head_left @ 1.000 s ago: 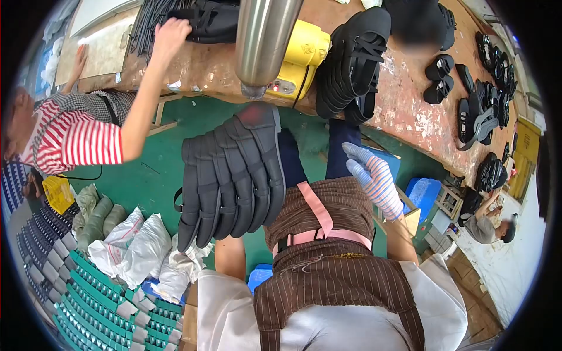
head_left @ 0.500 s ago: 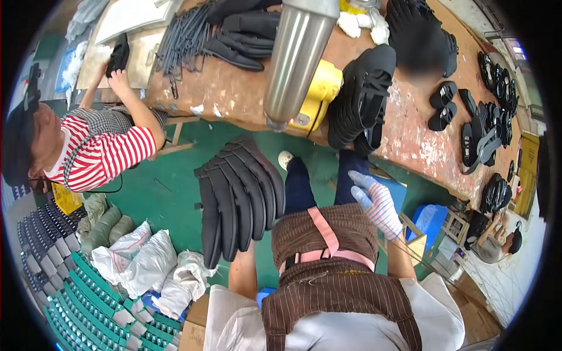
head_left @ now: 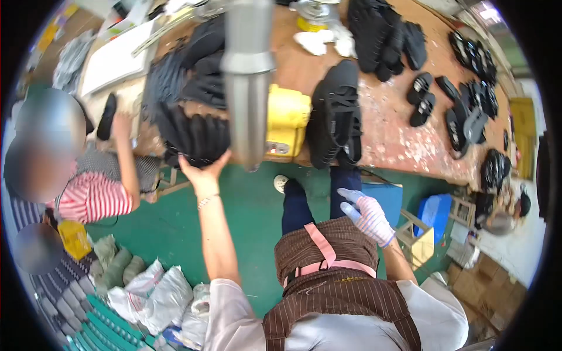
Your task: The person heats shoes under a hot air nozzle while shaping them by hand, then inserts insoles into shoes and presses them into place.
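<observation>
My bare left hand reaches to the table's front edge and grips a row of black shoe soles from the near side. Its thumb and fingers are spread against the ends of the soles, which sit at the edge beside other dark shoe parts. My right hand, in a striped glove with bluish fingertips, hangs over my right thigh. Its fingers are stretched out and nothing is in them. A stack of black strapped sandals stands on the table ahead of it.
A metal cylinder rises in front of the yellow machine at the table edge. Pairs of black sandals lie to the right. On the left, a co-worker in a striped shirt handles a black shoe piece. White sacks lie on the floor.
My left hand has carried the row of soles from beside my lap up and forward to the table edge. My right hand has shifted only slightly. The view has turned a little.
</observation>
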Demonstrator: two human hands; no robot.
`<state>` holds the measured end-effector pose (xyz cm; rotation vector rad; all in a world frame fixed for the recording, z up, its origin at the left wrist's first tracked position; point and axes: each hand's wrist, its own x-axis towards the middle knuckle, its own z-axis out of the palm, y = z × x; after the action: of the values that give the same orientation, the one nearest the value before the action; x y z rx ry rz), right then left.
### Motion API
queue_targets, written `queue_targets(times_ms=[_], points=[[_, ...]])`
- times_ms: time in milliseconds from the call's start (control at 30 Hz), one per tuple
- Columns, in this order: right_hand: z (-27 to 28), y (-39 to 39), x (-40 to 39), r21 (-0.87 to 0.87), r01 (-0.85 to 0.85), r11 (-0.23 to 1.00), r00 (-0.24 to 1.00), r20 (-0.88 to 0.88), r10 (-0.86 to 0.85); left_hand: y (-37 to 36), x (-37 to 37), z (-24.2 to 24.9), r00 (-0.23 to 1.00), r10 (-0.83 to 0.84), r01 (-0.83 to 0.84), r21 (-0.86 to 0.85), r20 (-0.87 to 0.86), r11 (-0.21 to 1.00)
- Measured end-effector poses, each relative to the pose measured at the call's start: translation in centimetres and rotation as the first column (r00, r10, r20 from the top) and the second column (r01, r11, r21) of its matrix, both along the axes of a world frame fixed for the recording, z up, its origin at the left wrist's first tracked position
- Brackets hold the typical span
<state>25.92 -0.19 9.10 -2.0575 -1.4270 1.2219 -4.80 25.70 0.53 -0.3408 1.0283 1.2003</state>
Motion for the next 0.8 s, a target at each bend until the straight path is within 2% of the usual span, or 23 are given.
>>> queue_targets(times_ms=[33, 67, 133, 167, 200, 233, 267, 300, 367, 400, 433, 467, 500, 533, 567, 600, 633, 667, 700, 800], points=[[0.0, -0.1, 0.1, 0.009, 0.023, 1.0, 1.0, 0.015, -0.023, 1.8, 1.0, 0.4, 0.998, 0.046, -0.048, -0.063, -0.03, 0.997], [0.1, -0.3, 0.5, 0.017, 0.071, 0.997, 0.997, 0.01, -0.071, 3.6, 1.0, -0.6, 0.998, 0.003, -0.008, -0.091, -0.057, 0.996], [0.2, -0.4, 1.0, 0.04, 0.154, 0.987, 0.988, -0.018, -0.154, 7.1, -0.8, -4.6, 0.976, -0.204, 0.188, -0.18, -0.074, 0.965], [0.3, -0.4, 1.3, -0.023, 0.269, 0.963, 0.957, -0.102, -0.27, 8.6, -1.6, -5.7, 0.95, -0.307, 0.285, -0.243, -0.058, 0.927], [-0.3, -0.6, 1.8, 0.001, 0.342, 0.94, 0.932, -0.126, -0.339, 9.5, -1.2, -4.0, 0.942, -0.336, 0.315, -0.362, 0.006, 0.877], [-1.7, -0.8, 2.4, 0.024, 0.411, 0.911, 0.902, -0.154, -0.403, 9.9, -2.1, -5.5, 0.847, -0.53, 0.518, -0.165, -0.04, 0.839], [-3.2, -0.9, 3.3, 0.046, 0.476, 0.878, 0.868, -0.182, -0.461, 9.9, -3.2, -6.9, 0.799, -0.594, 0.582, -0.124, -0.097, 0.804], [-4.9, -0.5, 5.0, -0.033, 0.444, 0.895, 0.895, -0.029, -0.445, 9.8, -3.8, -7.7, 0.746, -0.647, 0.642, -0.088, -0.16, 0.762], [-7.2, 1.0, 6.9, -0.012, 0.493, 0.87, 0.869, 0.059, -0.492, 9.1, -6.4, -11.0, 0.636, -0.7, 0.739, -0.005, -0.325, 0.674], [-9.8, 1.9, 8.1, -0.126, 0.564, 0.816, 0.822, 0.178, -0.541, 7.9, -8.0, -13.1, 0.581, -0.698, 0.78, 0.04, -0.419, 0.624], [-13.6, 2.1, 9.0, -0.055, 0.635, 0.77, 0.765, 0.181, -0.618, 5.7, -8.9, -14.5, 0.59, -0.667, 0.765, 0.052, -0.455, 0.642], [-14.9, 3.5, 9.8, -0.137, 0.641, 0.755, 0.764, 0.207, -0.611, 3.5, -9.7, -15.0, 0.6, -0.631, 0.748, 0.066, -0.492, 0.66], [-16.2, 4.9, 10.4, -0.218, 0.644, 0.734, 0.764, 0.232, -0.602, 0.8, -9.0, -13.5, 0.61, -0.634, 0.739, 0.051, -0.475, 0.672], [-19.6, 5.1, 10.9, -0.184, 0.596, 0.782, 0.79, 0.306, -0.531, -2.4, -7.8, -11.8, 0.62, -0.637, 0.729, 0.035, -0.458, 0.683], [-24.3, 5.0, 11.4, -0.151, 0.544, 0.825, 0.803, 0.38, -0.46, -5.6, -7.1, -11.3, 0.615, -0.667, 0.695, -0.11, -0.421, 0.71], [-26.7, 4.9, 11.9, -0.12, 0.488, 0.864, 0.801, 0.455, -0.389, -8.5, -7.3, -11.3, 0.614, -0.692, 0.652, -0.252, -0.38, 0.716], [-26.1, 5.1, 12.2, -0.152, 0.488, 0.86, 0.83, 0.384, -0.403, -12.2, -9.1, -13.7, 0.592, -0.744, 0.692, -0.277, -0.31, 0.666], [-24.8, 5.4, 12.3, -0.183, 0.482, 0.857, 0.855, 0.309, -0.416, -16.1, -9.8, -14.1, 0.533, -0.795, 0.735, -0.306, -0.291, 0.605], [-23.6, 5.6, 12.3, -0.213, 0.471, 0.856, 0.875, 0.231, -0.424, -19.6, -8.3, -11.6, 0.474, -0.82, 0.743, -0.353, -0.322, 0.568], [-20.7, 3.8, 13.1, -0.216, 0.514, 0.83, 0.852, 0.014, -0.524, -29.7, -9.0, -12.4, 0.479, -0.854, 0.74, -0.43, -0.203, 0.517]])
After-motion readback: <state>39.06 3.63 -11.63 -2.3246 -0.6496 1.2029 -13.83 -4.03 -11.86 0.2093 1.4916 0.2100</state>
